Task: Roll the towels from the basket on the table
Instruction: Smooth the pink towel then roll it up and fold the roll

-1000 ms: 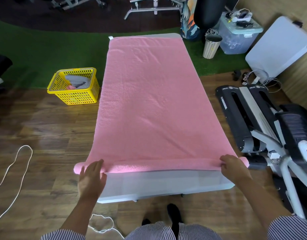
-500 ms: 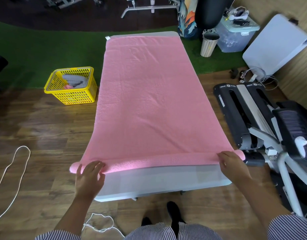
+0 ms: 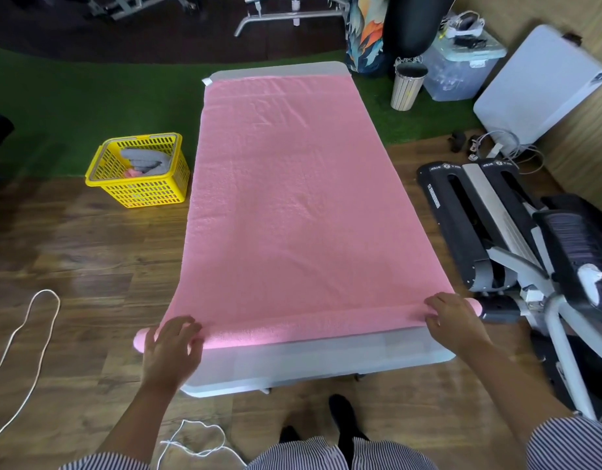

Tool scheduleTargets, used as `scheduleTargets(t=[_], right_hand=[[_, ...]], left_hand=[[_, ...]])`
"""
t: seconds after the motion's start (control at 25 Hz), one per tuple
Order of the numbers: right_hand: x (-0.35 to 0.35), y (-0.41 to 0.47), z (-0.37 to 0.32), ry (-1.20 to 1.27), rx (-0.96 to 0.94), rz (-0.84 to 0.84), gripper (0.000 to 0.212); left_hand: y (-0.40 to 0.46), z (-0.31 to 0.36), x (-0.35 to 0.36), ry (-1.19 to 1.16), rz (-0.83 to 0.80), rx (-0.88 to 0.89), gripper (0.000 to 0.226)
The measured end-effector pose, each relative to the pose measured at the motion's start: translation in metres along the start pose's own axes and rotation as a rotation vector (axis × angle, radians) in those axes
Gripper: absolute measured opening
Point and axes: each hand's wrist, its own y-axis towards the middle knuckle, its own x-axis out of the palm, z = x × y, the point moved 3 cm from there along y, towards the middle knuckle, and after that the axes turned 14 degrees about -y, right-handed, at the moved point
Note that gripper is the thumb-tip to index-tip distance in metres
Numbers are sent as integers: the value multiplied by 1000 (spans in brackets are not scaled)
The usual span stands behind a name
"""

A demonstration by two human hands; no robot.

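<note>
A large pink towel (image 3: 292, 205) lies spread flat over the white table (image 3: 309, 364), covering most of its top. Its near edge is wound into a thin roll (image 3: 306, 325) that spans the table's width and sticks out past both sides. My left hand (image 3: 172, 347) presses on the roll's left end with fingers spread. My right hand (image 3: 454, 322) rests on the roll's right end with fingers bent over it. A yellow basket (image 3: 140, 189) on the floor to the left holds a grey towel (image 3: 145, 159) and a bit of pink cloth.
A black and grey exercise machine (image 3: 503, 239) stands close to the table's right side. A white cord (image 3: 24, 347) loops on the wooden floor at left. A slatted bin (image 3: 406, 86), a clear storage box (image 3: 459, 67) and a folded white table (image 3: 543, 86) stand beyond.
Both hands have pushed the roll a little farther up the table. More bare white table shows at the near edge.
</note>
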Motion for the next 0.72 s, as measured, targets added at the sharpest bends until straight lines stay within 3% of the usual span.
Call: scheduleTargets(t=[0.08, 0.2, 0.36, 0.64, 0.72], right_hand=[[1, 5, -2, 0, -10, 22, 36], [1, 1, -9, 23, -44, 96, 37], [0, -3, -14, 13, -36, 91, 46], [1, 2, -8, -14, -47, 54, 8], [3, 6, -5, -7, -52, 86, 14]], left_hand=[[3, 2, 2, 6, 7, 15, 35], [4, 7, 7, -25, -25, 40, 38], [4, 12, 17, 5, -147, -17, 46], [4, 12, 10, 6, -141, 31, 35], [5, 9, 11, 10, -170, 14, 35]])
